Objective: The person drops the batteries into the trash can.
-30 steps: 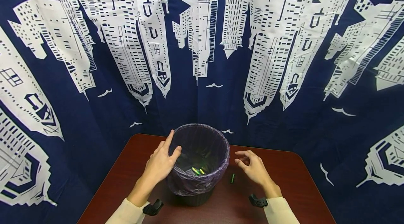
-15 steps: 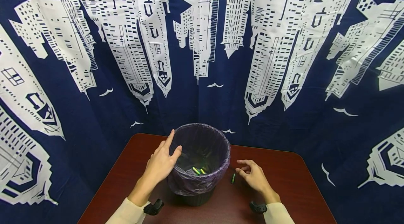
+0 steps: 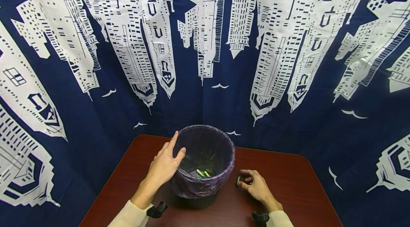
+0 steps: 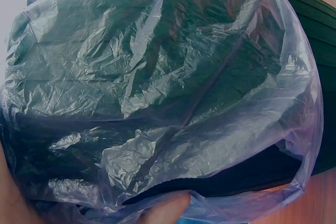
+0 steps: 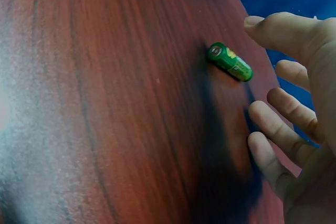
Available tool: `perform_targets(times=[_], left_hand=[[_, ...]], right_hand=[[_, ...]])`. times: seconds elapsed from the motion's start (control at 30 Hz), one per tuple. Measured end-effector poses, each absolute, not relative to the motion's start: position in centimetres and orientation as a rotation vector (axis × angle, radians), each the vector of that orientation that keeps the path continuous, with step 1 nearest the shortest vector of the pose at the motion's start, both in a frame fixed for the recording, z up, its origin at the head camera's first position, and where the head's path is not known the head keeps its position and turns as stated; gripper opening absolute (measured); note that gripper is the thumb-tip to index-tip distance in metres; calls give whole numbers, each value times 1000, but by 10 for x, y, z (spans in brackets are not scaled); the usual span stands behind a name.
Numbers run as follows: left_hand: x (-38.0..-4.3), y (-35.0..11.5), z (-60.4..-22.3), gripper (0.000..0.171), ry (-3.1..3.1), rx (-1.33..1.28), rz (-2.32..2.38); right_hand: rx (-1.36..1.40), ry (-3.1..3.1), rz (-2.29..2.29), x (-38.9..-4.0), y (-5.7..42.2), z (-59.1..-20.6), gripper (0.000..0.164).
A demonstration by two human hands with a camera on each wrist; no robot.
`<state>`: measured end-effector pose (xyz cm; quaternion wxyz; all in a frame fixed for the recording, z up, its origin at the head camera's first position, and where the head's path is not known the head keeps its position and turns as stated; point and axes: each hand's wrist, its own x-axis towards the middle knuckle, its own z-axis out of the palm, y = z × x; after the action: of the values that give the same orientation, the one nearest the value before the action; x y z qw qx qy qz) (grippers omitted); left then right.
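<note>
A green battery [image 5: 230, 62] lies on the table to the right of the bin, its flat end showing in the right wrist view. My right hand [image 3: 256, 186] hovers around it, thumb and fingers apart and bent a little, with nothing held. On the left rim of the dark bin [image 3: 198, 204] rests my left hand [image 3: 163, 166], index finger and thumb stretched along the edge. A thin purple bag [image 3: 195, 188] lines the bin and folds over its rim; it fills the left wrist view. Several green and yellow batteries [image 3: 203, 173] lie at the bottom of the bin.
The bin stands on a reddish-brown wooden table [image 3: 282, 170] with rounded far corners. Behind and beside the table hangs a dark blue curtain [image 3: 198, 106] printed with white city buildings. A black strap [image 3: 157, 210] circles the left wrist, another [image 3: 260, 216] the right.
My right hand has come down and toward the battery, its fingers now around the battery's spot on the table. The left hand stays on the bin's rim.
</note>
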<state>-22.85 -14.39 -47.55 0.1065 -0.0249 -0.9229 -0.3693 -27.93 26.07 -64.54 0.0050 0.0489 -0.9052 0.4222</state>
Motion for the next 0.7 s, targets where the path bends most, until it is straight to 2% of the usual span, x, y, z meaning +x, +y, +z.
perform_targets(times=[0.37, 0.7], left_hand=[[-229, -144, -475, 79, -2718, -78, -1078], [-229, -144, -475, 79, -2721, -72, -1080]], right_hand=[[117, -2884, 1325, -279, 257, -658, 69], [117, -2899, 1264, -280, 253, -664, 71]])
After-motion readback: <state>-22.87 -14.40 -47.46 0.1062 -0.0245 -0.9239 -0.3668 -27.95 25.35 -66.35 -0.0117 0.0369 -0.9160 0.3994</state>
